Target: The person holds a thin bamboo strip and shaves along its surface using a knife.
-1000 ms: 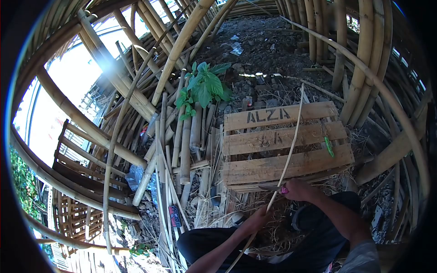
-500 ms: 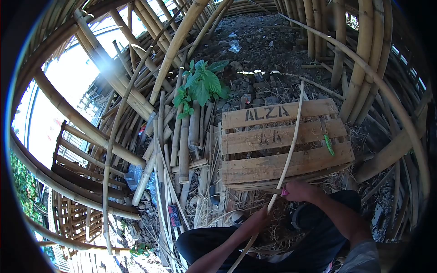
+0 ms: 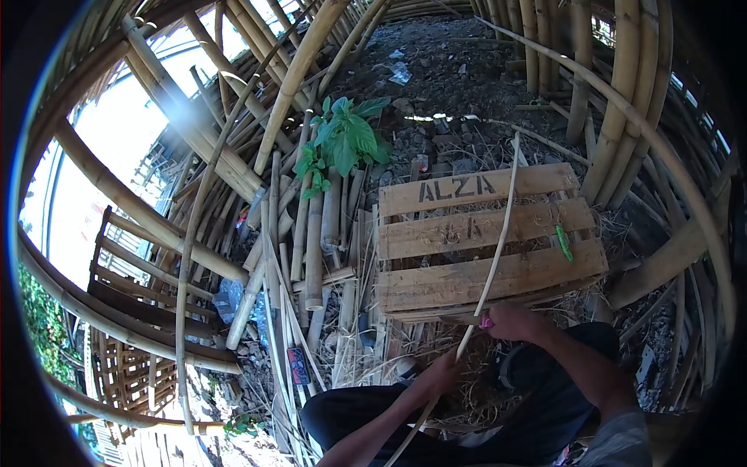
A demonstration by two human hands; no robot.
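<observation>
A long, pale bamboo strip [image 3: 500,241] slants from beyond the wooden crate down between my legs. My left hand [image 3: 440,376] is closed around its lower part. Just above and to the right, my right hand [image 3: 513,322] grips a knife [image 3: 486,321] by its pink handle. The knife's blade points left and crosses the strip near the crate's front edge; whether it cuts into the strip cannot be made out. Beneath the strip sits the slatted wooden crate [image 3: 459,291], marked "ALZA", with a bright green object [image 3: 563,245] on its right side.
Cut bamboo poles [image 3: 313,257] and thin strips [image 3: 274,311] lie to the left, beside a leafy plant [image 3: 342,140]. A small red-and-dark box [image 3: 297,366] rests among them. Upright bamboo posts [image 3: 622,101] stand at the right. Shavings [image 3: 475,389] cover the ground between my legs.
My right hand and the knife have shifted slightly up along the strip, and the blade shows more to its left. My left hand stays nearly in place.
</observation>
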